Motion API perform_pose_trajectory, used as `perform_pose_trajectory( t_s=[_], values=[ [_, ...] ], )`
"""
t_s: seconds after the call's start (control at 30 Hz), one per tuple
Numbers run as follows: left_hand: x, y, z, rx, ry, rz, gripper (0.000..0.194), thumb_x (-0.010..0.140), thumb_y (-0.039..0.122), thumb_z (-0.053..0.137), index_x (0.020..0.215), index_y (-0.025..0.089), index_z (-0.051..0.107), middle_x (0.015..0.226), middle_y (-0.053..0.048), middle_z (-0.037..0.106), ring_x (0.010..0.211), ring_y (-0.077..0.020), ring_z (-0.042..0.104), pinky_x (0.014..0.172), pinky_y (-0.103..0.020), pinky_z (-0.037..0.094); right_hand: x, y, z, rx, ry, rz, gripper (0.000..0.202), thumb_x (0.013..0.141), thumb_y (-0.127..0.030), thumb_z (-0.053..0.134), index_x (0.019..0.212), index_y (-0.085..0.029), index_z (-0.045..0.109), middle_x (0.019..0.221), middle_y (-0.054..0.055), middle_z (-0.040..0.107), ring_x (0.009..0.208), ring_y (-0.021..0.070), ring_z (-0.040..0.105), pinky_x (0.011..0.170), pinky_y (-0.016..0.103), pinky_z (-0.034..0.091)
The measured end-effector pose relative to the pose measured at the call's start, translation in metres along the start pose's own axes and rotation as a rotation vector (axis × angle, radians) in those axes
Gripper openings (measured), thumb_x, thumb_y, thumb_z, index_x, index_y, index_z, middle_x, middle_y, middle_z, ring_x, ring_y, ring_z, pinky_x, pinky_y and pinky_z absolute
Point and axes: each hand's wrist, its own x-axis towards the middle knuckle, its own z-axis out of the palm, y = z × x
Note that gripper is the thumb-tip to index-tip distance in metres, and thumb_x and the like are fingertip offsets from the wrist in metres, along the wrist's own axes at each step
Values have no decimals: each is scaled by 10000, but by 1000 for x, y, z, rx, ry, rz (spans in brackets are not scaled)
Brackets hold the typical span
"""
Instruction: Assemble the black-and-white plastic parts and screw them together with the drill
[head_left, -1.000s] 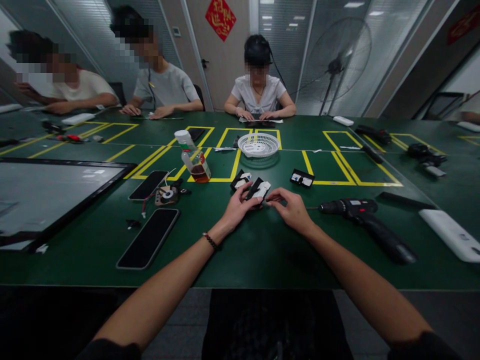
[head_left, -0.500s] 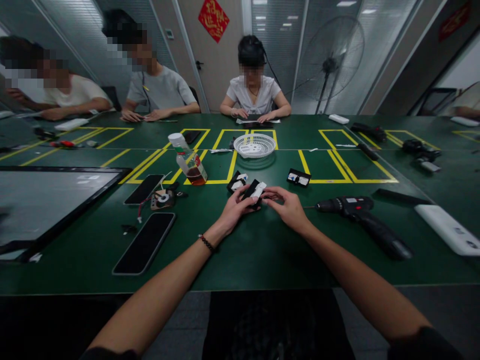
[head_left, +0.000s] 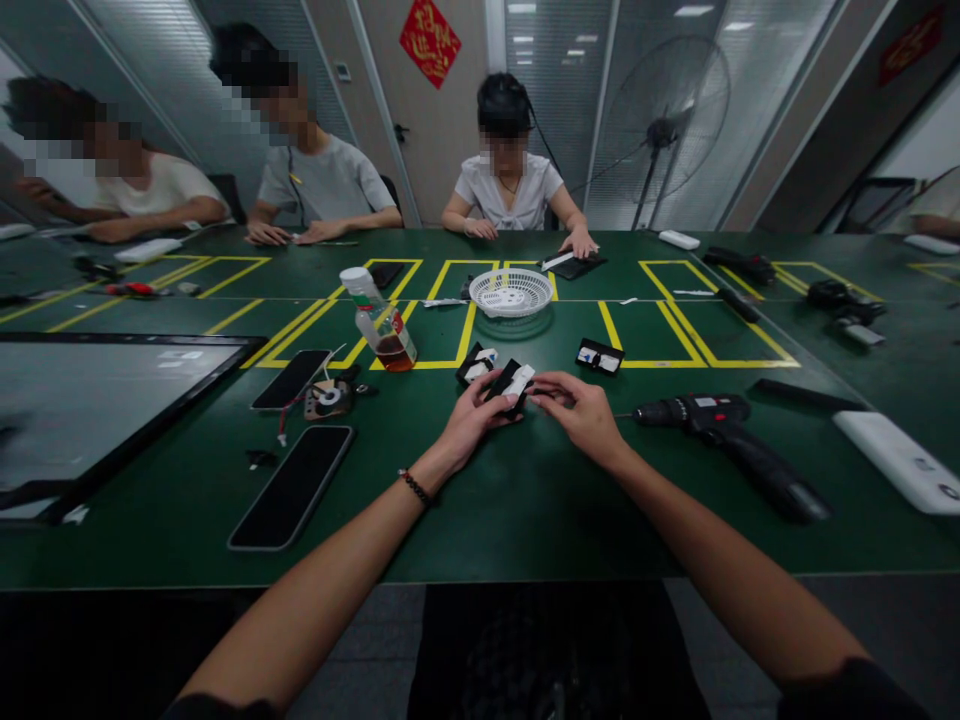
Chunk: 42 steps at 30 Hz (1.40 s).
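Note:
My left hand grips a small black piece with a white patch above the green table. Close to its right edge, my right hand has its thumb and fingertips pinched together; whatever lies between them is too small to make out. Just behind my left hand lies a similar black-and-white piece, partly covered. Another such piece rests further right, on its own.
A cordless drill lies right of my right hand, its bit pointing at it. Leftward are a bottle, a small motor and a phone. A white basket stands beyond. Several people sit around the table.
Both my hands stay nearly in place, with the black piece still held. Across the table, a person's hand has moved a dark flat piece and white strip toward the right.

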Motion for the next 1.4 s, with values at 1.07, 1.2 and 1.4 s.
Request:
perform_pose_trajectory(
  t_s=[1.07, 1.2, 1.4],
  values=[
    [0, 1, 0, -12, 17, -34, 722, 760, 169, 757, 1423, 181, 474, 1259, -168, 648, 1029, -271, 699, 924, -468, 593, 7, 11, -11, 343, 65, 266, 295, 845, -324, 705, 1112, -207, 748, 959, 60, 745, 801, 179, 680, 736, 356, 608],
    [1, 0, -1, -13, 21, -37, 722, 756, 161, 756, 1422, 175, 476, 1263, -169, 644, 1034, -269, 695, 917, -456, 598, 7, 9, -11, 390, 65, 267, 265, 832, -295, 720, 1078, -201, 753, 946, 49, 739, 777, 163, 674, 799, 360, 587],
    [2, -2, -2, -31, 22, -36, 733, 751, 158, 767, 1424, 188, 477, 1291, -167, 627, 1056, -286, 682, 906, -474, 599, 7, 9, -9, 495, 96, 278, 234, 827, -328, 732, 1020, -199, 759, 1026, 51, 733, 852, 175, 681, 905, 379, 545]
  ],
)
